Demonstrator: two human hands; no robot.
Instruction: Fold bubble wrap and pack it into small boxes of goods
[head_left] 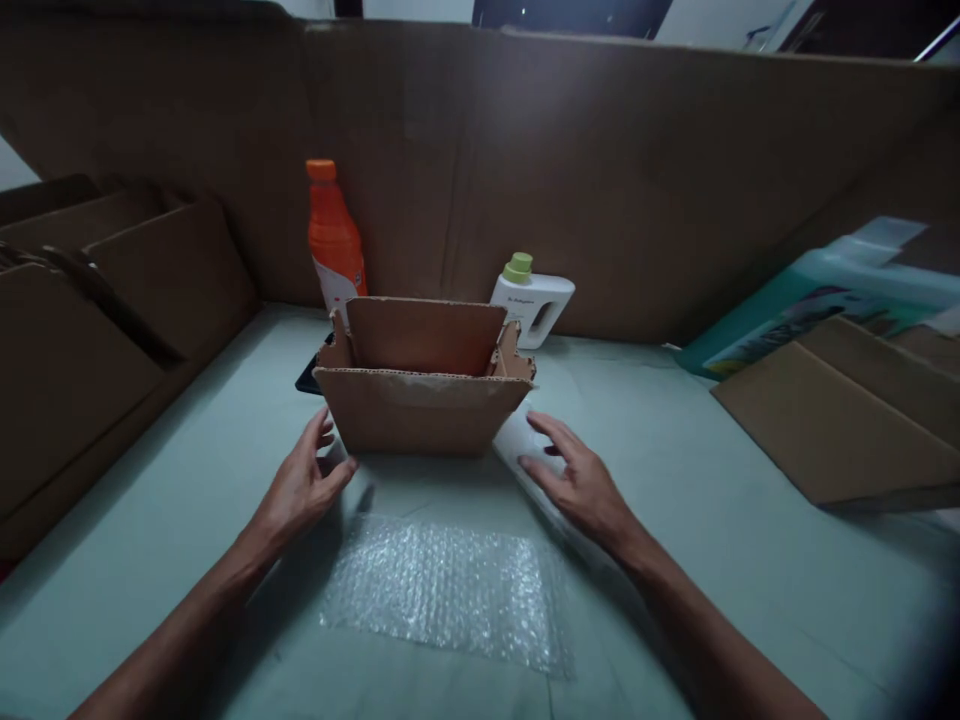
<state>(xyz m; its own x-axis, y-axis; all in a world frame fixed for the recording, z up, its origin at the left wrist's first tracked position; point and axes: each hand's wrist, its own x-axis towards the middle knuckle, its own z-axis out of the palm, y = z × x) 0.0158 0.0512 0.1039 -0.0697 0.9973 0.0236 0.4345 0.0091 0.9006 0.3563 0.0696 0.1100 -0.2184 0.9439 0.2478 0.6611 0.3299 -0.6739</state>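
A small open cardboard box (420,405) stands on the pale green table (675,480) with its flaps up. My left hand (304,485) rests beside the box's near left corner, fingers apart and holding nothing. My right hand (574,480) lies flat by the near right corner, on or just over a pale white object (517,438) that it partly hides. A sheet of bubble wrap (442,585) lies flat on the table between my forearms.
Behind the box stand an orange bottle (334,240) and a white jug with a green cap (532,298). A dark flat object (310,378) peeks out left of the box. Cardboard walls ring the table; flat cardboard (840,420) and a teal package (817,300) lie at right.
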